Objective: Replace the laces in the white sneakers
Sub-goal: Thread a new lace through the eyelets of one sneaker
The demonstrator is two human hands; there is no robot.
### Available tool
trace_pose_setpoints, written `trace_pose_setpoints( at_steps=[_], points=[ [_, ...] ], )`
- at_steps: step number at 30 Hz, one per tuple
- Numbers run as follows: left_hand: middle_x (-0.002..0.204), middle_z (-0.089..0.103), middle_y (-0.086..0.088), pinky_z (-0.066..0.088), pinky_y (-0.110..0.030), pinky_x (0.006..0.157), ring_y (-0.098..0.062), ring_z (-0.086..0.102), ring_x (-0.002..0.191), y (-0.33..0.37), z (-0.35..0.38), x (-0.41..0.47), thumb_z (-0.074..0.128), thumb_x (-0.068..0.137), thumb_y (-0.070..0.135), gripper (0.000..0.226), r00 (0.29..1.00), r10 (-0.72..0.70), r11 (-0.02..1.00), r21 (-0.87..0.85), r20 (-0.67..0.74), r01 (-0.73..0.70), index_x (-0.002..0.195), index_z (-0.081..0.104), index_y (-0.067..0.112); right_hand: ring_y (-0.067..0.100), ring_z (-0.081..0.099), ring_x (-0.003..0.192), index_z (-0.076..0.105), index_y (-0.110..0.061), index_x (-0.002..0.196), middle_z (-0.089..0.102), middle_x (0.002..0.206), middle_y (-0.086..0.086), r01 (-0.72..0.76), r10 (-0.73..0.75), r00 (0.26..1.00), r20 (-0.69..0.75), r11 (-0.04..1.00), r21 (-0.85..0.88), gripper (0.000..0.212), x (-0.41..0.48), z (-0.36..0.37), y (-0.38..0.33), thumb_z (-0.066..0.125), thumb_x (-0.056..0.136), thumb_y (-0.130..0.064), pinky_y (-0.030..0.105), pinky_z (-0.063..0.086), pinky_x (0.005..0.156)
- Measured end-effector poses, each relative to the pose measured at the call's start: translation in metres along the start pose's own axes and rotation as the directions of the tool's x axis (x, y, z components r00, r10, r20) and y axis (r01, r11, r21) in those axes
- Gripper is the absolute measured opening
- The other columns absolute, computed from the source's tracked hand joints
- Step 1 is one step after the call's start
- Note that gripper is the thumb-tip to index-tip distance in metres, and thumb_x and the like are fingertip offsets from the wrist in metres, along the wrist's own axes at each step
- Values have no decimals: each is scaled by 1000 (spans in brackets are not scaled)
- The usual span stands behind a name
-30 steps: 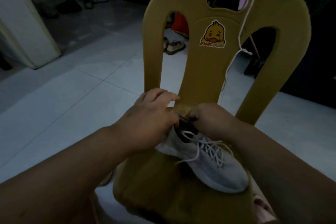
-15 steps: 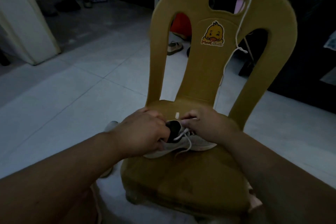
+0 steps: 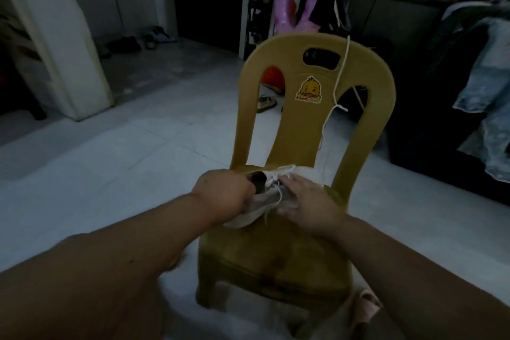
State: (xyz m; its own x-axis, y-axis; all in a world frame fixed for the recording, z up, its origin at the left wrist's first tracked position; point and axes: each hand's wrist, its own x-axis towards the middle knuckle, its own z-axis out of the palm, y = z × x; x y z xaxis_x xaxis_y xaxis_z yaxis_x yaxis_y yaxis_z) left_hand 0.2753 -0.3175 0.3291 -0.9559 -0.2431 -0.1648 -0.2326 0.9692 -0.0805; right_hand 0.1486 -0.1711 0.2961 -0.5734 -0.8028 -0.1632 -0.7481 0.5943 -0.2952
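Chair (image 3: 276,262): yellow-brown plastic, standing on a pale tiled floor (image 3: 124,160), with a duck sticker (image 3: 309,90) on its backrest.
White sneaker (image 3: 244,220): lies on the seat near the back edge, towards the left side, between both hands.
Left hand (image 3: 225,194): fingers curled round the sneaker's heel end by the dark opening, gripping it.
Right hand (image 3: 309,201): lies flat over the laced upper with its fingers stretched out, touching the shoe; the picture is blurred here.
Shoe lace (image 3: 279,196): white, loose, trailing down the sneaker's side between the hands.
Spare lace (image 3: 341,74): white, draped over the backrest's top right, hanging down its front.
Behind the chair: a sandal (image 3: 266,102) on the floor.
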Motion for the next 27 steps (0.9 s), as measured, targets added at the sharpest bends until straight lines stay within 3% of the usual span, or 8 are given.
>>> trace_pose_setpoints(
  at_steps=[6, 10, 14, 17, 20, 23, 25, 27],
  points=[
    [98, 63, 2, 43, -28, 68, -21, 59, 91, -49, -47, -82, 59, 85, 39, 15, 949, -171, 985, -63, -265, 160, 95, 65, 29, 25, 15, 143, 24, -34, 148, 19, 157, 2, 178, -205, 921, -330, 978, -110, 72, -11, -42, -66, 59, 87, -46, 48, 21, 116],
    [93, 62, 2, 48, -28, 70, -22, 59, 87, -102, -52, -129, 64, 82, 40, 15, 869, -349, 937, -119, -350, 329, 93, 64, 30, 24, 11, 144, 24, -31, 149, 15, 158, 2, 303, -323, 863, -389, 946, -112, 71, -6, -51, -117, 60, 89, -36, 37, 11, 117],
    [87, 63, 2, 53, -35, 71, -19, 59, 79, -163, -16, -157, 63, 81, 40, 14, 809, -504, 863, -203, -303, 462, 87, 65, 28, 21, 22, 141, 32, -30, 146, 22, 156, 1, 368, -380, 898, -223, 925, -94, 62, 26, -29, -157, 58, 91, -37, 36, 21, 115],
    [90, 63, 2, 53, -34, 72, -20, 59, 81, -204, 35, -163, 58, 84, 45, 21, 791, -584, 806, -246, -184, 538, 91, 68, 28, 21, 27, 140, 32, -34, 145, 22, 156, -1, 304, -316, 948, -46, 938, -169, 60, 60, 8, -168, 54, 91, -45, 39, 28, 113],
    [91, 63, 2, 52, -30, 73, -20, 60, 82, -238, 97, -150, 38, 84, 66, 51, 742, -670, 723, -246, -27, 645, 94, 67, 25, 22, 25, 141, 27, -34, 147, 19, 157, -1, 194, -176, 980, 91, 947, -257, 61, 97, 47, -164, 48, 92, -51, 37, 28, 112],
    [79, 63, 4, 51, -28, 72, -19, 60, 74, -254, 161, -126, 6, 72, 85, 85, 664, -745, 614, -314, 73, 724, 80, 62, 22, 21, 17, 144, 22, -31, 150, 16, 159, 0, 180, -122, 975, 183, 924, -338, 63, 131, 80, -146, 40, 95, -56, 35, 17, 116],
    [75, 61, 4, 51, -29, 71, -18, 58, 70, -260, 201, -106, 3, 74, 83, 78, 654, -748, 594, -325, 115, 736, 74, 55, 25, 18, 15, 145, 26, -31, 149, 17, 158, -2, 194, -108, 962, 252, 917, -347, 61, 150, 98, -130, 38, 94, -58, 35, 12, 116],
    [78, 63, 3, 49, -28, 67, -19, 58, 71, -264, 235, -89, 19, 85, 74, 58, 654, -744, 590, -325, 138, 739, 77, 51, 27, 14, 18, 143, 37, -34, 143, 26, 155, -7, 222, -128, 952, 278, 915, -336, 54, 160, 111, -114, 36, 94, -58, 35, 12, 114]
  ],
)
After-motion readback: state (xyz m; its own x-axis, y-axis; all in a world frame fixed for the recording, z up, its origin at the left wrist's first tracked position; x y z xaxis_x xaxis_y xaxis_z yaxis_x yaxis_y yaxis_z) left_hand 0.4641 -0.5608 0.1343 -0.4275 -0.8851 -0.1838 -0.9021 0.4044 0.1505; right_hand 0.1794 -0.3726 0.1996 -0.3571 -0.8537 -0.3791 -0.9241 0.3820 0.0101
